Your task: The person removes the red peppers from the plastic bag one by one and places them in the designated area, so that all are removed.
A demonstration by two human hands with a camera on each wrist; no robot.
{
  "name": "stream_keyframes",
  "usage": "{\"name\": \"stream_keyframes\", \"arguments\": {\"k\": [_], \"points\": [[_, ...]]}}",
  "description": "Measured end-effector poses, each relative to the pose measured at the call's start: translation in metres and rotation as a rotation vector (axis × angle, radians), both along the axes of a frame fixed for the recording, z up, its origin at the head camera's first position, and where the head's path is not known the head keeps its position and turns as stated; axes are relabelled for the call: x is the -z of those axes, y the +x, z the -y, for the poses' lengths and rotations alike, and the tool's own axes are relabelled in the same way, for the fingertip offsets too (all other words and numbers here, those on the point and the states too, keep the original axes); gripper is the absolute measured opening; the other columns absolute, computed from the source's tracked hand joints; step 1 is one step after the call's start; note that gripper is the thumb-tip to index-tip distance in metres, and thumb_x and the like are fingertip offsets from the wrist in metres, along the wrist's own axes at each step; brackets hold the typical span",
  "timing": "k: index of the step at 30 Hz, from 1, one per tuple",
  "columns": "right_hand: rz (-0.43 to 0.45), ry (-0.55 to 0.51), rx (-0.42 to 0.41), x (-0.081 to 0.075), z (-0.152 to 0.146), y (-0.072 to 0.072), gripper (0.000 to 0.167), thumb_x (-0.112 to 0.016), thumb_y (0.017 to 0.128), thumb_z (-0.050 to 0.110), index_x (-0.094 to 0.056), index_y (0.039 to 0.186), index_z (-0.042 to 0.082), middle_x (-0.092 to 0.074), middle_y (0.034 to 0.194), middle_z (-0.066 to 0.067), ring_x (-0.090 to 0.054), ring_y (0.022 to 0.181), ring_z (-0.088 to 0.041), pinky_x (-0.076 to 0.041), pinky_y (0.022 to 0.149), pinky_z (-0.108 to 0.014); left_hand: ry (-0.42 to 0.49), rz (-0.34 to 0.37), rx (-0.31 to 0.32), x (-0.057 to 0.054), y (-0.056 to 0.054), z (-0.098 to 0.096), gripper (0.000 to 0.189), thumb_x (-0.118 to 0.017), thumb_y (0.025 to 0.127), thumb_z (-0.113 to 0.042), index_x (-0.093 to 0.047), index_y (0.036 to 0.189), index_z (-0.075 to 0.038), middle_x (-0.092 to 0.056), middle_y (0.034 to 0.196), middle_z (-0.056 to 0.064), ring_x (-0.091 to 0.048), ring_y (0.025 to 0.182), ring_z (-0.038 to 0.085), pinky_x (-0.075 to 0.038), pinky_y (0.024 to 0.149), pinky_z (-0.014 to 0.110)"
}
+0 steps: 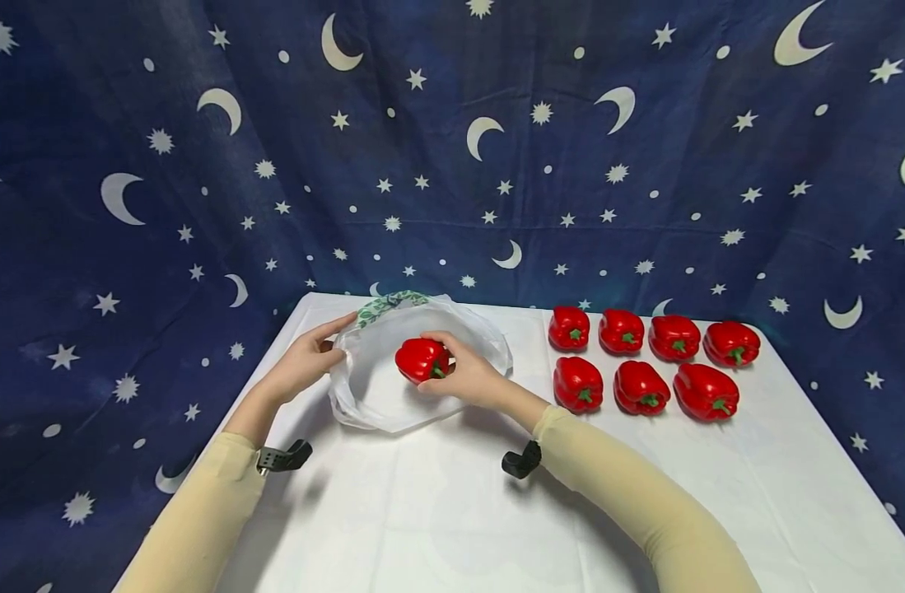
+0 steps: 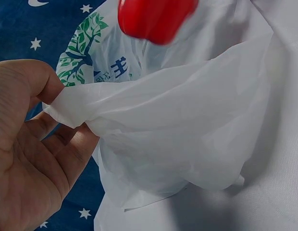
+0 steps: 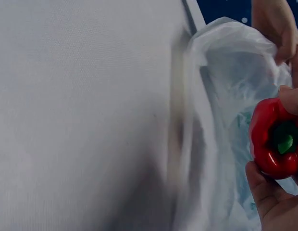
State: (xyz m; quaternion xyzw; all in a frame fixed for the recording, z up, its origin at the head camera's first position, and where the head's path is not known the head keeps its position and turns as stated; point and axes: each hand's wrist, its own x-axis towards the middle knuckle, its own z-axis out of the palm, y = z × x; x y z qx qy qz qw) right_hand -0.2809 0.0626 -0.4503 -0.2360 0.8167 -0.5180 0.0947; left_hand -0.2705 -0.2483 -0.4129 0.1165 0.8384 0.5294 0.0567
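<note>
A white plastic bag [image 1: 378,403] with a green leafy print lies with its mouth spread on the left half of the table. My left hand [image 1: 301,366] pinches the bag's left rim between thumb and fingers; in the left wrist view the pinched film [image 2: 72,103] stretches away from the fingertips. Over the bag's mouth my right hand [image 1: 470,375] grips a red bell pepper [image 1: 421,360], its green stem turned toward me. The right wrist view has the same pepper [image 3: 271,139] between thumb and fingers, with the bag's opening [image 3: 235,86] behind it.
Several more red bell peppers stand in two rows at the table's right, the front row including one pepper [image 1: 641,387] and the back row another [image 1: 621,331]. A dark blue curtain [image 1: 452,189] with moons and stars hangs behind the white-covered table [image 1: 452,511].
</note>
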Motion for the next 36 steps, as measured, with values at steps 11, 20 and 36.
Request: {"name": "stream_keyframes", "arguments": {"k": [11,20,36], "points": [[-0.023,-0.063,0.012,-0.017,-0.042,0.004,0.082,-0.089,0.079,0.022,-0.048,0.150,0.020,-0.057,0.135,-0.005,-0.056,0.113,-0.027,-0.055,0.087,-0.036,0.013,0.003,0.011,0.000,0.001,0.000,0.067,-0.054,0.096,0.001,-0.041,0.159,-0.017,-0.053,0.137,0.022,-0.058,0.089,0.016,-0.052,0.070,0.026],[-0.014,-0.021,0.085,-0.031,-0.092,0.011,0.082,-0.089,0.079,0.026,-0.047,0.150,0.029,-0.056,0.137,-0.004,-0.056,0.114,-0.031,-0.056,0.085,-0.039,0.002,0.001,0.006,0.000,0.000,-0.001,0.067,-0.055,0.095,0.000,-0.042,0.158,-0.016,-0.054,0.135,0.022,-0.057,0.087,0.017,-0.052,0.069,0.026],[-0.018,0.047,0.241,-0.045,-0.191,0.026,0.092,-0.087,0.082,0.034,-0.036,0.158,0.029,-0.047,0.148,-0.011,-0.052,0.126,-0.038,-0.052,0.094,-0.053,0.006,0.007,0.018,0.001,-0.001,-0.001,0.067,-0.055,0.096,-0.001,-0.040,0.159,-0.016,-0.051,0.142,0.021,-0.057,0.089,0.018,-0.053,0.070,0.026]]}}
